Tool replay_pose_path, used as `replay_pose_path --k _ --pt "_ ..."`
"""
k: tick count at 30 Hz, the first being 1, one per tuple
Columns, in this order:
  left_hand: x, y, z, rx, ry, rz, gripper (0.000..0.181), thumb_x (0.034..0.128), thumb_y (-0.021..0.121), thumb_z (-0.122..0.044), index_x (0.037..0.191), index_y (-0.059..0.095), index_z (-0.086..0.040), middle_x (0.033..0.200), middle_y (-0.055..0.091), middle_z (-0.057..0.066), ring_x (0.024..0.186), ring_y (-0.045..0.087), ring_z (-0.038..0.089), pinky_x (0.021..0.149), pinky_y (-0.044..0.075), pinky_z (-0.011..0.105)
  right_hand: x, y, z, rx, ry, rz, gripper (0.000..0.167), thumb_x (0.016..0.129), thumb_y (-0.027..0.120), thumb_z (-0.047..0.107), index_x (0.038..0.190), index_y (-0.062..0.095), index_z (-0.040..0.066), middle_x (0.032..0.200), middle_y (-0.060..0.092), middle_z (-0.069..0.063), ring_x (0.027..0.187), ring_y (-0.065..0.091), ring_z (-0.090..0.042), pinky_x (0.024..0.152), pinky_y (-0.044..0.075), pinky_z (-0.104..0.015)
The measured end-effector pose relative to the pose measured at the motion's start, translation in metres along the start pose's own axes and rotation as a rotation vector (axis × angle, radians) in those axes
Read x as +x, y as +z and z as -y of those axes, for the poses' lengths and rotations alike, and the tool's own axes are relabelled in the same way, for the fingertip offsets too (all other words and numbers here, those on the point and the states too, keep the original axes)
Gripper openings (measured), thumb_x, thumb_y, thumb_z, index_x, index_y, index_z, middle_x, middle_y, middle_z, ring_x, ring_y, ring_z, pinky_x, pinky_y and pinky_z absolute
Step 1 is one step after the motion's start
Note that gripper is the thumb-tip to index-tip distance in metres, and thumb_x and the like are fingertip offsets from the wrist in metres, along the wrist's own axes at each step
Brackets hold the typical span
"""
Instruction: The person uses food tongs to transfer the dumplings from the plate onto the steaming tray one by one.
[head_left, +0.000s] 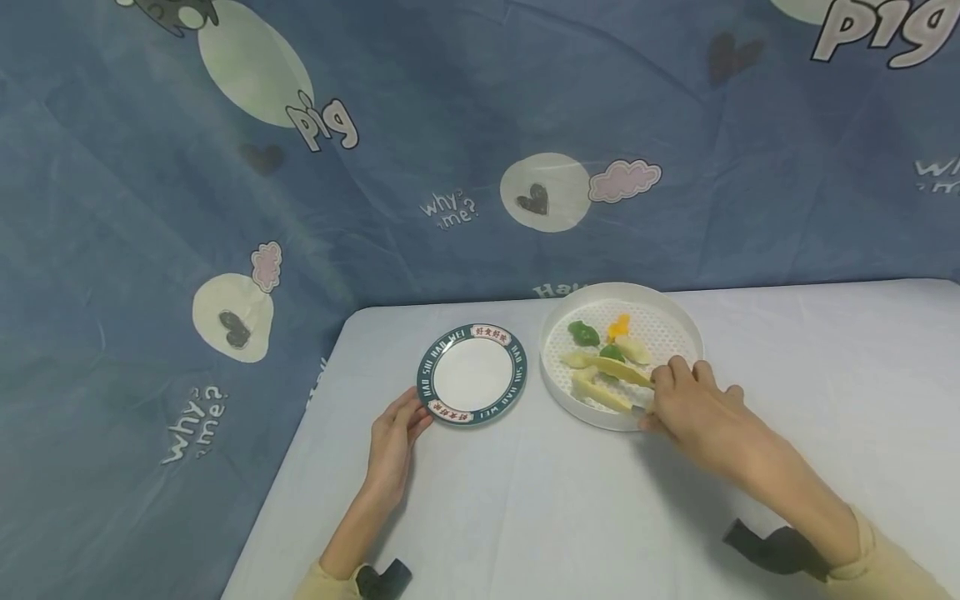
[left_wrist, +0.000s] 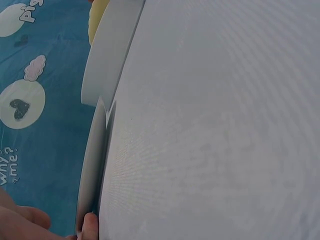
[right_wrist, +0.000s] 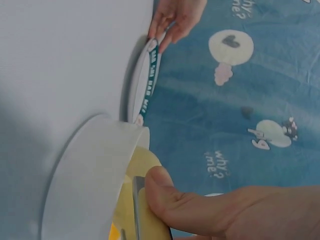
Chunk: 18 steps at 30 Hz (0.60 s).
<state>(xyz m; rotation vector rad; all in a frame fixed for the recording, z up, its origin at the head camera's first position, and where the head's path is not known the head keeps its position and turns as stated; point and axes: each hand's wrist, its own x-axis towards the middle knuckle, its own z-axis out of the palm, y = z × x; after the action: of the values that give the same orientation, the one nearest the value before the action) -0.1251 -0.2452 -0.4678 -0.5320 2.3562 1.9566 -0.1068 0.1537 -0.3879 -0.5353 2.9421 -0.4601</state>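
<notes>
My right hand grips a pair of tongs with yellow heads and metal at the grip. Its thumb presses along the grey-edged arm in the right wrist view. The two heads stand apart over a round white tray with a textured floor. Around them in the tray lie a green piece, an orange piece and a pale yellow piece; another green piece is partly hidden. My left hand pinches the lower left rim of a white plate with a green lettered border.
A white cloth covers the table. Behind and to the left hangs a blue printed curtain. The plate sits just left of the tray. Dark straps are on both wrists.
</notes>
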Motion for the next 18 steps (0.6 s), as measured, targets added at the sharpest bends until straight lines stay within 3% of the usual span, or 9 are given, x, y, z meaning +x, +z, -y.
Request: replay_pose_path --k 18 --pt "-0.0012 0.0002 -0.0009 -0.003 0.013 0.009 0.054 0.1152 0.042 -0.025 0.163 0.039 0.0 0.152 0.055 0.018 0.139 0.058 0.027 0.111 0.058 0.014 0.0019 -0.0054 0.0054 -0.001 -0.013 -0.049 0.048 0.099 0.076 0.032 0.12 0.055 -0.006 0.099 0.049 -0.014 0.09 0.043 -0.033 0.057 0.034 -0.036"
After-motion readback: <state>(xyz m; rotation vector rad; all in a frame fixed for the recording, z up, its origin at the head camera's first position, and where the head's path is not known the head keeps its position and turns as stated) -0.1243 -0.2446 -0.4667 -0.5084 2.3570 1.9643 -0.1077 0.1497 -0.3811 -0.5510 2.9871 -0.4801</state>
